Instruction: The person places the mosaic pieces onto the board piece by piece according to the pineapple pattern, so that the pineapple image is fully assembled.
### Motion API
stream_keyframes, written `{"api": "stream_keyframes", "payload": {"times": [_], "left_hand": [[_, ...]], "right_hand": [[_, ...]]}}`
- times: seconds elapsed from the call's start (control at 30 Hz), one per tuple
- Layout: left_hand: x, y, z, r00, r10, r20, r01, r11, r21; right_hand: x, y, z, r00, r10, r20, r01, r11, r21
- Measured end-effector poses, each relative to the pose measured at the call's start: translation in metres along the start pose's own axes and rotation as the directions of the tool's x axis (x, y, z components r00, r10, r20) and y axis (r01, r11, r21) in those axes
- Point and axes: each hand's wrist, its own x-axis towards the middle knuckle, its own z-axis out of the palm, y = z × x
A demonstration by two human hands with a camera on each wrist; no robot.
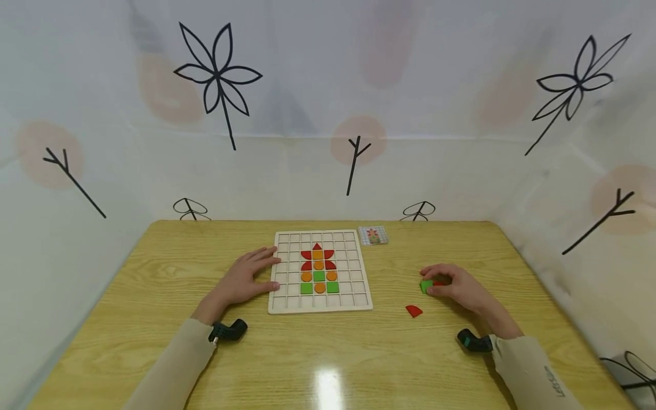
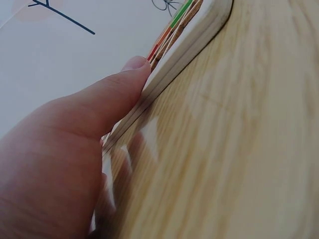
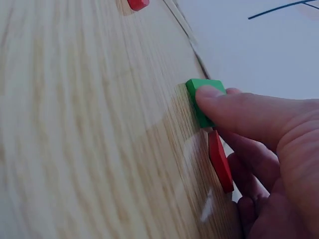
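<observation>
A white grid board (image 1: pixel 353 245) lies on the table, with orange circles, an orange square, green squares and red pieces set in its cells as a figure. My left hand (image 1: pixel 243 279) rests at its left edge, fingers extended and the thumb (image 2: pixel 134 69) touching the rim. To the right of the board, my right hand (image 1: pixel 456 286) pinches a green square tile (image 3: pixel 194 92) between thumb and fingers, just at the tabletop. Close under that hand sits a red piece (image 3: pixel 220 162), its outline partly hidden. Nearer me lies a red quarter-circle piece (image 1: pixel 414 311).
A small picture card (image 1: pixel 373 235) showing a similar red and orange figure lies by the board's top right corner. The wooden table (image 1: pixel 287 364) ends at a patterned white cloth (image 1: pixel 287 176) behind and at the sides.
</observation>
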Motion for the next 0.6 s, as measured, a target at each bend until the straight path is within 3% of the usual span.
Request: {"api": "stream_keyframes", "payload": {"times": [0.17, 0.4, 0.6], "left_hand": [[-0.0015, 0.0001, -0.0008, 1.000, -0.012, 0.005, 0.013, 1.000, -0.002], [-0.0006, 0.0017, -0.0010, 1.000, -0.001, -0.003, 0.001, 1.000, 0.001], [0.0002, -0.0011, 0.0005, 1.000, 0.008, -0.004, -0.008, 1.000, 0.008]], "right_hand": [[0.0004, 0.0001, 0.0017, 0.999, 0.024, -0.044, -0.024, 1.000, -0.014], [-0.0006, -0.0002, 0.0007, 0.985, 0.101, -0.137, -0.086, 0.990, 0.109], [0.0002, -0.0052, -0.0013, 0.966, 0.130, -0.225, -0.097, 0.984, 0.149]]}}
